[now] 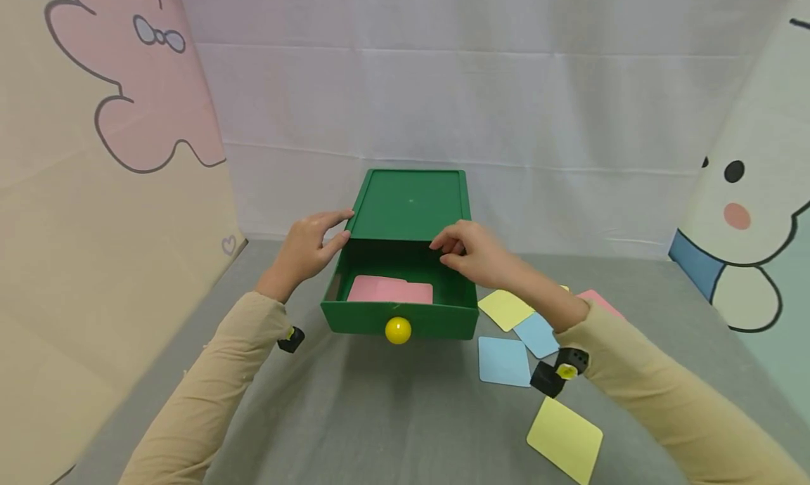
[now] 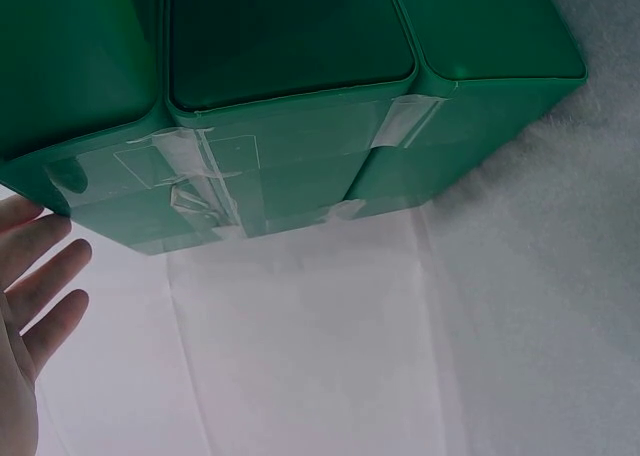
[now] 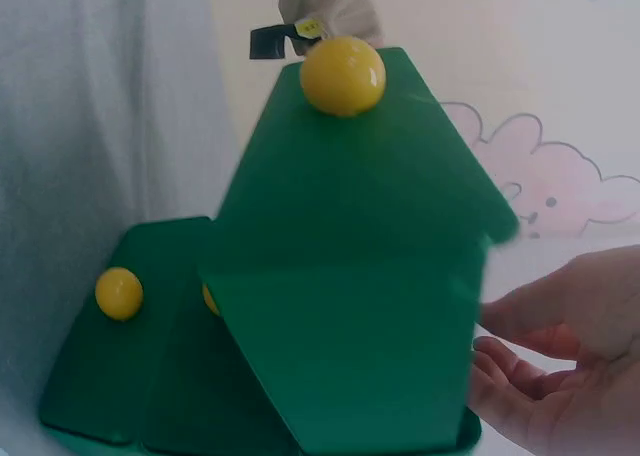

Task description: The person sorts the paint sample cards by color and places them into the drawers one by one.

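Head view: a green plastic drawer cabinet (image 1: pixel 411 207) stands on a grey cloth-covered table (image 1: pixel 380 418), its top drawer (image 1: pixel 357 321) pulled out towards the person. A round, glossy yellow knob (image 1: pixel 398 330) sits on the drawer's front. Inside, near that front wall, lie overlapping pink paper cards (image 1: pixel 386 290).

At the cabinet's left edge is the left hand (image 1: pixel 302 249), thumb and index fingertip at the side; the left wrist view shows its fingers spread apart by the green corner. The right hand (image 1: pixel 476 251) hovers over the right side of the drawer — fingers loosely bent, thumb apart from them in the right wrist view, nothing visible between. Whether it touches the drawer wall, I cannot tell.

Right of the cabinet, partly beneath the right forearm, lie a yellow card (image 1: pixel 505 309), two light-blue square cards (image 1: pixel 504 362) and a pink card (image 1: pixel 601 303); another yellow card with rounded corners (image 1: pixel 565 439) lies nearer the person. Strips of clear tape (image 2: pixel 290 166) cross the cabinet's seams, and a second yellow ball knob (image 3: pixel 119 294) shows on another drawer. Both sleeves (image 1: pixel 234 351) are beige — a small black camera (image 1: pixel 291 340) sits at each wrist.
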Demonstrator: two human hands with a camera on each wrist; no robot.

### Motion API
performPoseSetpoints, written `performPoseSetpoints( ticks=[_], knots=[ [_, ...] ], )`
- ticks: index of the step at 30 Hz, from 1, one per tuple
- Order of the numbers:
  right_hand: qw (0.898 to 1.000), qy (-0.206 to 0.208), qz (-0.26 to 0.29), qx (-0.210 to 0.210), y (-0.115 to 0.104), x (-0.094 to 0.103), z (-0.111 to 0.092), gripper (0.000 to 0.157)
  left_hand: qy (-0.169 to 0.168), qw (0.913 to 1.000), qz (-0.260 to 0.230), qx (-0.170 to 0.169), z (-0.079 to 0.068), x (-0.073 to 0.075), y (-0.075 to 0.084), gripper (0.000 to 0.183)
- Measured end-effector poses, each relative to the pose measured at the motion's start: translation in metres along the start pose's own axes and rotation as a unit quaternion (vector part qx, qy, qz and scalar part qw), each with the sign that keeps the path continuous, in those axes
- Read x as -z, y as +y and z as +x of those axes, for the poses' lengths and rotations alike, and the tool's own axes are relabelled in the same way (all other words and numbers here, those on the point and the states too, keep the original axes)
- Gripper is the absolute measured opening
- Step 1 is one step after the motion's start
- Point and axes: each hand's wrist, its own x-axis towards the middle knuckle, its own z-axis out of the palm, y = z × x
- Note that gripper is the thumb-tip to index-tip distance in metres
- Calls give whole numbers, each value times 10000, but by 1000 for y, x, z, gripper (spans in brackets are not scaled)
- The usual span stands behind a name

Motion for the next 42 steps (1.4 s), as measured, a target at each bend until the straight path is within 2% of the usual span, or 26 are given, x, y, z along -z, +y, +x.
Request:
performPoseSetpoints(
  ticks=[8, 12, 18, 26, 30, 33, 37, 40, 42],
  knots=[
    [9991, 296, 12, -303, 29, 36, -23, 22, 18, 10000, -23, 5, 0, 0, 2, 37],
    [9975, 458, -86, -541, 60, 53, -42, 24, 53, 10000, -23, -19, 0, 0, 1, 37],
    [9892, 476, -423, -1322, 117, 67, -76, 31, 54, 10000, 19, -51, 0, 1, 1, 37],
    [9733, 149, -593, -2213, 190, 61, -115, 49, 23, 10000, 29, -44, -1, 0, 1, 37],
    [9634, 173, -613, -2605, 224, 50, -132, 61, 21, 10000, 6, -40, -1, 0, 2, 37],
    [9489, 355, -662, -3066, 246, 39, -142, 65, 38, 10000, -24, -43, -1, 0, 2, 37],
    [9398, 418, -639, -3332, 261, 32, -152, 72, 69, 9999, -46, -70, -1, 0, 1, 37],
    [9389, 287, -593, -3379, 262, 30, -157, 77, 72, 9999, -47, -87, -1, -1, 0, 37],
    [9331, 288, -640, -3528, 264, 28, -160, 76, 63, 9999, -56, -83, -1, -1, 1, 37]
  ],
)
